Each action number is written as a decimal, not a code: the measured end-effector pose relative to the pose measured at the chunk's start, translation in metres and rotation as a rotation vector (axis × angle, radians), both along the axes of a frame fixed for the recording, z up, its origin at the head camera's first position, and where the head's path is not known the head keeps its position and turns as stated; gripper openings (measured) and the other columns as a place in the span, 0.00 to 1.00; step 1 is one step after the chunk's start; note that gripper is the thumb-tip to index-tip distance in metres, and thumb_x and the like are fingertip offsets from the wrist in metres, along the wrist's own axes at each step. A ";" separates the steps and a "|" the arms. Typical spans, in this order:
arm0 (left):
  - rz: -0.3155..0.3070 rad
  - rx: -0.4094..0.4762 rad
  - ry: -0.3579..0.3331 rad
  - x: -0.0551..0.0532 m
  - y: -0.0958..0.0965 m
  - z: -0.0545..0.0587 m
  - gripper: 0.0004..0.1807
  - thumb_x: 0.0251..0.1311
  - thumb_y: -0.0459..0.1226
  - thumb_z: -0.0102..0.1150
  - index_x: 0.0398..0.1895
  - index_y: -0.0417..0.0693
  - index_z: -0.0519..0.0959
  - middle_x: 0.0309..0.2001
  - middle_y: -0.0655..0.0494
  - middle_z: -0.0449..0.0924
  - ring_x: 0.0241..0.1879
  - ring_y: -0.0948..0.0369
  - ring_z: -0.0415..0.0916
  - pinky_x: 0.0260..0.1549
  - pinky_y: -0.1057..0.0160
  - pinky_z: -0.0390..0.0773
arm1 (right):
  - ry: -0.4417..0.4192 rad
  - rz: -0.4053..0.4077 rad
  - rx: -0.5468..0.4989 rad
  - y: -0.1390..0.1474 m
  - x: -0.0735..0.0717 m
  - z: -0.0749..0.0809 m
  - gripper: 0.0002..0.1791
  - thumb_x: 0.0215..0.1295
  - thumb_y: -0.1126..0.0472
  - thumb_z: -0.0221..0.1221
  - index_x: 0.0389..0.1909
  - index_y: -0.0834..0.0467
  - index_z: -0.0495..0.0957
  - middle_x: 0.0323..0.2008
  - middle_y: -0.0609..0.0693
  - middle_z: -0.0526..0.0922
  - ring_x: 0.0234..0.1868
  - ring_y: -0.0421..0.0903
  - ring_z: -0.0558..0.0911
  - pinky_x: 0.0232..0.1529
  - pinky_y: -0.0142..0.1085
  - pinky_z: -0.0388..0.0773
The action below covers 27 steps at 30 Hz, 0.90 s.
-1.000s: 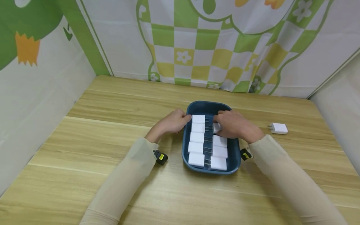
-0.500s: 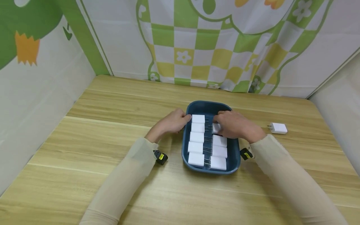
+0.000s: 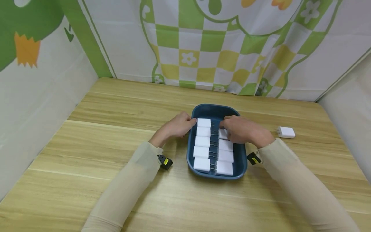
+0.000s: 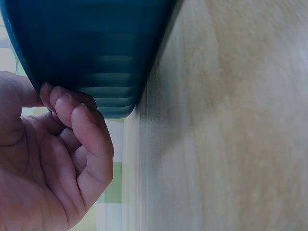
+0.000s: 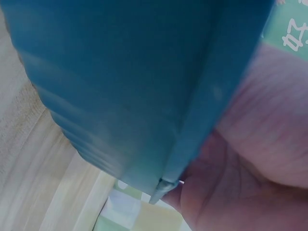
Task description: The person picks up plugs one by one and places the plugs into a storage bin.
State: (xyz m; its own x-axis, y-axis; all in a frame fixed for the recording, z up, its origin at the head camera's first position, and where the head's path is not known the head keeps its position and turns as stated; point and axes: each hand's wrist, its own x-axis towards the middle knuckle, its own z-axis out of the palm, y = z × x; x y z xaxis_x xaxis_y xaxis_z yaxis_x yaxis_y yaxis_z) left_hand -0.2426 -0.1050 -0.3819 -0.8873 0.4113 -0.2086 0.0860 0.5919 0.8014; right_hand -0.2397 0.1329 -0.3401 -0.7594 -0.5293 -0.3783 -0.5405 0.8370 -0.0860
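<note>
A dark blue plastic bin (image 3: 213,111) stands on the table and holds two columns of white plug chargers (image 3: 202,141), their metal prongs facing inward. My left hand (image 3: 177,125) pinches its left rim; in the left wrist view, curled fingertips (image 4: 82,113) sit against the outer wall. Over the right rim reaches my right hand (image 3: 243,129), gripping a white plug charger (image 3: 223,133) at the far end of the right column. That hand covers part of the charger, and the bin wall (image 5: 120,86) hides its fingertips in the right wrist view.
One more white plug charger (image 3: 286,132) lies on the wooden table (image 3: 116,129) to the right of the bin, prongs pointing left. Behind the table hangs a green and white checked curtain (image 3: 200,42). Pale walls close in both sides.
The charger under my right hand has shifted slightly nearer and now lies flat in line with its column. My left hand has stayed on the rim.
</note>
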 end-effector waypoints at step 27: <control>0.004 0.002 0.010 0.001 0.000 0.001 0.28 0.81 0.42 0.39 0.15 0.47 0.67 0.13 0.57 0.62 0.12 0.61 0.62 0.17 0.65 0.63 | -0.010 -0.014 0.033 -0.003 0.005 0.001 0.24 0.65 0.76 0.60 0.61 0.61 0.79 0.60 0.62 0.76 0.55 0.56 0.77 0.58 0.54 0.77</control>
